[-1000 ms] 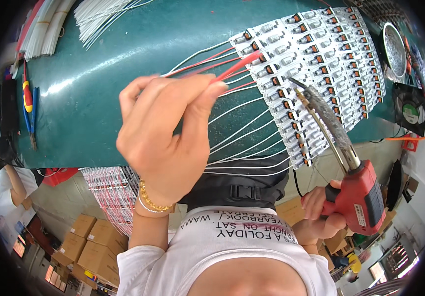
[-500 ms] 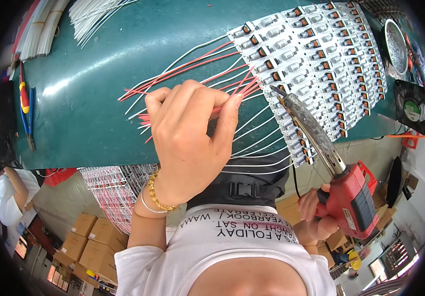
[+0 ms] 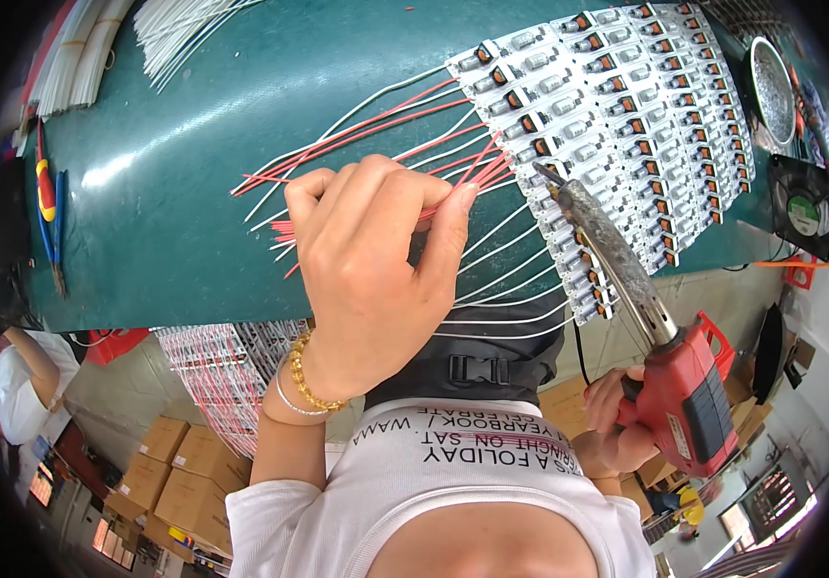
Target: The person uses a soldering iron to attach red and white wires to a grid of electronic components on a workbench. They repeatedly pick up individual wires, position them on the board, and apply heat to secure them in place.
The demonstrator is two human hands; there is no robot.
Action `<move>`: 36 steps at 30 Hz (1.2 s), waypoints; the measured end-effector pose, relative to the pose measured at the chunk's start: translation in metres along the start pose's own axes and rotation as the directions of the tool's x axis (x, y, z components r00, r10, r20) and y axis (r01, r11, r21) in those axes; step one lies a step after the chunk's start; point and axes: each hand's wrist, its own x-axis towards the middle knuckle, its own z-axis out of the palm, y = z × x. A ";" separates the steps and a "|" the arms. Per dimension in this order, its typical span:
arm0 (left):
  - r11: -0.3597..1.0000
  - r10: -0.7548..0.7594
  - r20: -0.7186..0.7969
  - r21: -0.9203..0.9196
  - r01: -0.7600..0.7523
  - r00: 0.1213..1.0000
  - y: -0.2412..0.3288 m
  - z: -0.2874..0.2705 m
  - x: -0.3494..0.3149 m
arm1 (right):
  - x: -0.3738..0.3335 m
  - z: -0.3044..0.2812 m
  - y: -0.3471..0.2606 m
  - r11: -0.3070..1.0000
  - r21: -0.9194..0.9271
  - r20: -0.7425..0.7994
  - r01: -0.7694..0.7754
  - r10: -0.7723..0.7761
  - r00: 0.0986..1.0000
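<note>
i have the left hand [image 3: 366, 255] back-up above the green table [image 3: 159, 246], thumb and forefinger pinching red wires [image 3: 283, 231] beside the white panel's [image 3: 617, 101] left edge. right hand [image 3: 619, 424], lower, curls around the soldering gun [image 3: 692, 405], tip angled up-left, contact unclear.

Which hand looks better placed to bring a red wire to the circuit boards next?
Probably the left: the left hand already pinches red wires beside the circuit boards, while the right hand is occupied gripping the soldering gun.
</note>
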 end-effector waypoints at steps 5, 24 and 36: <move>1.000 -0.025 0.014 0.014 0.025 1.000 0.002 -0.002 -0.001 | -0.022 -0.024 0.011 0.988 -0.085 -0.064 -0.128 0.122 0.990; 0.999 -0.016 -0.023 -0.031 0.015 1.000 0.009 0.002 -0.010 | -0.030 -0.029 0.004 0.978 -0.154 -0.005 -0.140 0.141 0.990; 0.999 0.038 -0.078 0.026 -0.036 0.996 0.008 0.014 -0.014 | -0.005 -0.008 -0.008 0.990 -0.072 0.045 -0.124 0.127 0.991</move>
